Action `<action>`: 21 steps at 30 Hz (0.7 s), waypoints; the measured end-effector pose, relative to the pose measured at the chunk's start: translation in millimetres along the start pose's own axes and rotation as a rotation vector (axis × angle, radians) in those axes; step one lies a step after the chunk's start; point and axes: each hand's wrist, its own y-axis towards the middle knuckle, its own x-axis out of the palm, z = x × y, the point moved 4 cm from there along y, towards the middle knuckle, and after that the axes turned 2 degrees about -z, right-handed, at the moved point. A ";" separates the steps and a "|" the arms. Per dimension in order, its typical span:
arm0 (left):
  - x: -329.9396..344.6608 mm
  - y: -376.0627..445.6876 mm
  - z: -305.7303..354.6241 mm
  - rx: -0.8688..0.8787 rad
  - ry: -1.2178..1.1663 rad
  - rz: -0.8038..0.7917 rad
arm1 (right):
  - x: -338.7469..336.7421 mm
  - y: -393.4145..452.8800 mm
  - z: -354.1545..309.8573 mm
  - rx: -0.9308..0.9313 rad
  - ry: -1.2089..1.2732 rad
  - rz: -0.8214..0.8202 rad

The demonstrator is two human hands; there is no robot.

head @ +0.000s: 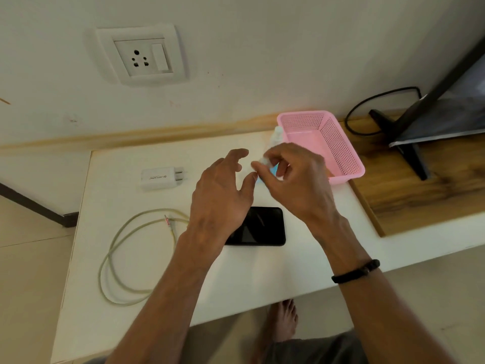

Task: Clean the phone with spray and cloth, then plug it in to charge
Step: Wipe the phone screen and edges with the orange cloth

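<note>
A black phone (262, 227) lies face up on the white table (147, 258), partly under my left wrist. My right hand (294, 179) pinches a small pale object with a blue part, likely the spray bottle (265, 161), above the table beside the pink basket. Whether that hand grips the bottle itself or its cap I cannot tell. My left hand (220, 195) hovers just left of it, fingers spread and holding nothing. A white charger adapter (161, 177) lies at the table's back left. A pale coiled cable (126, 258) rests at the left. No cloth is clearly visible.
A pink perforated basket (338, 148) stands at the back right, another pale bottle top (277, 134) against its left wall. A wall socket (143, 57) sits above the table. A monitor stand (404, 137) and black cord occupy the wooden shelf at right. My bare foot shows below the table edge.
</note>
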 end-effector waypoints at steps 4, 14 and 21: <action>2.3 -1.7 -7.7 -0.031 0.128 -0.091 | 24.2 -8.5 21.4 0.174 -0.150 -0.314; 7.0 -0.6 -14.8 -0.102 0.220 -0.161 | 50.2 -19.1 58.3 0.425 -0.265 -0.295; 8.8 -1.7 -16.4 -0.107 0.232 -0.183 | 27.4 -11.7 46.9 0.404 -0.262 -0.177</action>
